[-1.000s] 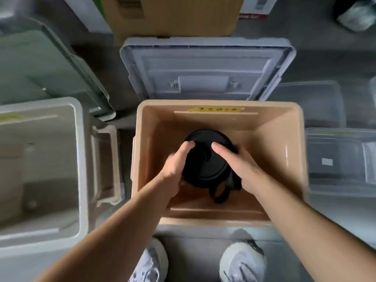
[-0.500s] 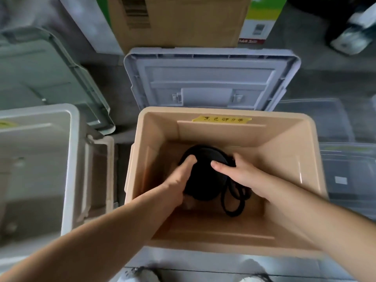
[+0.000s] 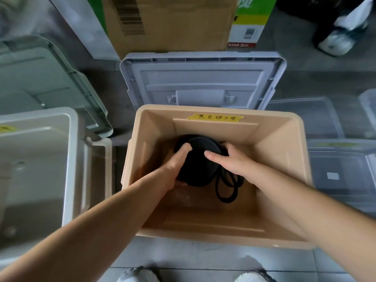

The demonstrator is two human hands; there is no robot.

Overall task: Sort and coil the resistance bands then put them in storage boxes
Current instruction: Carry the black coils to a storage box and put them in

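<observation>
A coiled black resistance band [image 3: 198,169] lies deep inside the tan storage box [image 3: 282,139], near its far wall. A loose loop of the band [image 3: 226,188] trails out to the right on the box floor. My left hand [image 3: 175,167] grips the coil's left side, thumb on top. Gripping the right side is my right hand [image 3: 227,161], its thumb also laid across the top. A yellow handwritten label [image 3: 215,117] is stuck on the box's far rim.
The tan box's grey lid [image 3: 203,82] lies flat behind it. A white box [image 3: 40,159] stands to the left with a greenish lid [image 3: 46,82] behind. Clear plastic bins [image 3: 341,176] sit to the right. Cardboard boxes [image 3: 173,23] stand at the back. My shoes show at the bottom edge.
Both hands have lowered the coiled band deeper into the tan box and toward its far wall. The loose loop has spread onto the box floor.
</observation>
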